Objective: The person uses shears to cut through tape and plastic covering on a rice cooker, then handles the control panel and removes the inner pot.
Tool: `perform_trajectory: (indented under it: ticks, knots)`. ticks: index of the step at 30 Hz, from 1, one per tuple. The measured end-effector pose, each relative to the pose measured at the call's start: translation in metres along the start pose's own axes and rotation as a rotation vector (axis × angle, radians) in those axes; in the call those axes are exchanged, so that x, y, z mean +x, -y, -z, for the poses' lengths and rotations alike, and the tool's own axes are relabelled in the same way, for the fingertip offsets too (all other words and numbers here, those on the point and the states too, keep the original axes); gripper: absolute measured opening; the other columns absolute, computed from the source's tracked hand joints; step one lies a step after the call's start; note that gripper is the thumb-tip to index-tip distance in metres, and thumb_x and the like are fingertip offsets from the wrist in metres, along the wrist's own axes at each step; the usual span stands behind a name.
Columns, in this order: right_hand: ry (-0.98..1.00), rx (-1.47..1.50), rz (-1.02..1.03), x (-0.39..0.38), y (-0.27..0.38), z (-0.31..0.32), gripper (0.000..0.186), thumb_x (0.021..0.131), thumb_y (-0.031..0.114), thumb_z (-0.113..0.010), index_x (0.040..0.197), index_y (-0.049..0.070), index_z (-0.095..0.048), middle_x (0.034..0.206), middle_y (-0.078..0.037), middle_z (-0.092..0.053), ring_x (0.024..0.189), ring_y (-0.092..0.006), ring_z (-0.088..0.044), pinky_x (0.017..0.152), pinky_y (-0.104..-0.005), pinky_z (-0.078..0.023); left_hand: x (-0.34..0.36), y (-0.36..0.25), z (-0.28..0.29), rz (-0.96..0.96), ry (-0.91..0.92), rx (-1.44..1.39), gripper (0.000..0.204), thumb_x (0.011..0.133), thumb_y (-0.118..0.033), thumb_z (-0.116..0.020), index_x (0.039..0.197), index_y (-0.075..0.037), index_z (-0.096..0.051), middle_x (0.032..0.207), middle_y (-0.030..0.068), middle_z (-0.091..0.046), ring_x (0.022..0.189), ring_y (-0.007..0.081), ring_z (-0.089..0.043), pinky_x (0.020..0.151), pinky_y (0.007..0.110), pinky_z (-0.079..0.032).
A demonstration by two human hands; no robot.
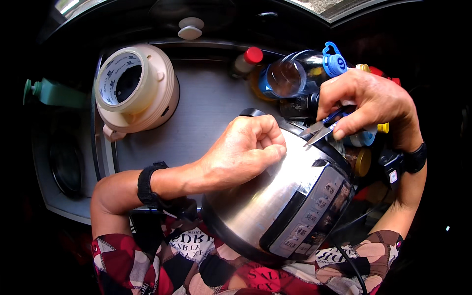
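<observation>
A stainless-steel electric cooker (255, 204) with a black rim and a button panel (309, 216) leans tilted against my front. Over its upper side is my left hand (241, 152), fingers curled in and thumb pressed to them; what they hold, if anything, is hidden. My right hand (371, 101) grips a pair of scissors (318, 132) with blue handles. Their blades are slightly apart and point at the cooker's upper edge, close to my left fingers. A dark strap circles each wrist.
A wide tape roll (139, 81) sits on a cream round appliance (164, 105) at left. Bottles crowd the right back: a large blue-capped one (290, 76) and a red-capped one (244, 64). A green bottle (61, 93) lies far left. A black cord (350, 263) runs beside the cooker.
</observation>
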State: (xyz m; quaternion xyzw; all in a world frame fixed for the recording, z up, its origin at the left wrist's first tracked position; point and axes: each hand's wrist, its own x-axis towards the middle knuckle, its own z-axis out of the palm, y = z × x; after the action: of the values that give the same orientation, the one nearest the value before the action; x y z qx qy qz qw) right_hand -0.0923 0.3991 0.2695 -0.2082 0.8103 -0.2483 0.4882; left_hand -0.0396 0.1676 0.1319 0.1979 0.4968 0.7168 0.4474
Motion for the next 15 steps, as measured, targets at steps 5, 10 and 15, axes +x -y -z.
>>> perform_trajectory:
  ticks: [5, 10, 15]
  knots:
    - [-0.051, -0.006, -0.053, 0.001, 0.004, 0.0, 0.042, 0.073, 0.038, -0.08, 0.087, 0.0, -0.069, 0.076, -0.006, -0.065, 0.073, -0.016, -0.061, 0.067, -0.0291, -0.048, 0.0, 0.0, -0.002, -0.056, 0.012, -0.026, 0.013, 0.092, -0.011, -0.062, 0.088, 0.001, -0.059, 0.081, 0.0018, -0.061, 0.072, 0.0051, -0.058, 0.063, 0.021, -0.049]
    - [0.014, 0.087, -0.019, 0.013, -0.004, -0.007, 0.037, 0.072, 0.032, -0.081, 0.086, 0.0, -0.069, 0.073, -0.004, -0.063, 0.071, -0.0151, -0.06, 0.065, -0.0289, -0.047, -0.005, -0.001, -0.005, -0.062, -0.041, -0.014, 0.01, 0.091, -0.008, -0.062, 0.087, 0.001, -0.059, 0.075, 0.0004, -0.061, 0.064, 0.0036, -0.055, 0.056, 0.019, -0.046]
    - [0.12, 0.054, 0.026, 0.027, 0.002, -0.004, 0.034, 0.073, 0.029, -0.081, 0.085, 0.0, -0.068, 0.071, -0.004, -0.063, 0.069, -0.0152, -0.06, 0.065, -0.0292, -0.048, -0.009, 0.001, -0.007, -0.177, -0.072, 0.136, 0.01, 0.091, -0.008, -0.063, 0.087, 0.001, -0.059, 0.074, -0.0005, -0.06, 0.062, 0.0023, -0.054, 0.055, 0.018, -0.045]
